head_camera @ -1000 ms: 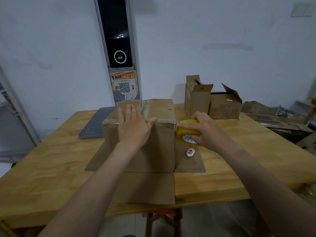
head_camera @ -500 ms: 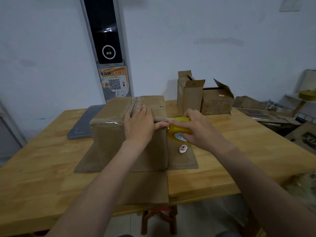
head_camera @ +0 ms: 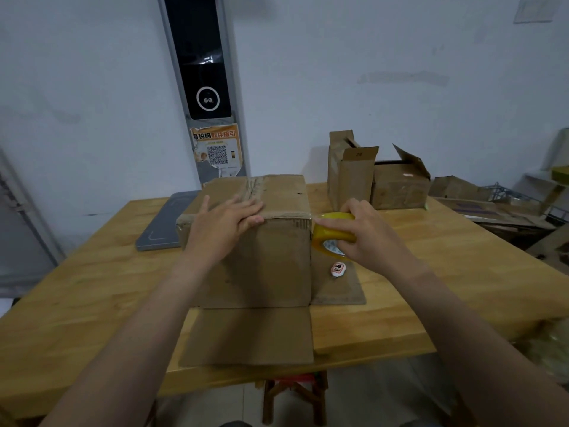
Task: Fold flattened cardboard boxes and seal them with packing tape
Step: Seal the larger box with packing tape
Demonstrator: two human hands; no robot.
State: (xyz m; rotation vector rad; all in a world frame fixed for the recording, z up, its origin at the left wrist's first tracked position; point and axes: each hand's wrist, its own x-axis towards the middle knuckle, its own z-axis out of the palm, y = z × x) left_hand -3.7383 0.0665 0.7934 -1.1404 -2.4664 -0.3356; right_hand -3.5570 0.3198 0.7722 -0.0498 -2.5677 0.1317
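A brown cardboard box [head_camera: 271,266] stands upside down on the wooden table [head_camera: 446,291], its lower flaps spread flat on the tabletop. Tape runs along the seam on its top face and along the front top edge. My left hand [head_camera: 221,226] lies flat over that front top edge, fingers straight and pointing right, pressing the tape down. My right hand [head_camera: 366,232] grips a yellow roll of packing tape [head_camera: 331,237] right at the box's upper right corner. A strip of tape runs from the roll onto the box edge.
A small white and red object [head_camera: 338,269] lies on the box's right flap. Two open cardboard boxes [head_camera: 378,180] stand at the table's back. A grey flat pad [head_camera: 166,223] lies at the back left. Flattened cardboard [head_camera: 492,204] is piled at the right. A stool [head_camera: 292,396] stands under the table.
My left hand has slid from the box's front face up onto the top edge. My right hand has stayed with the tape roll at the box's right corner.
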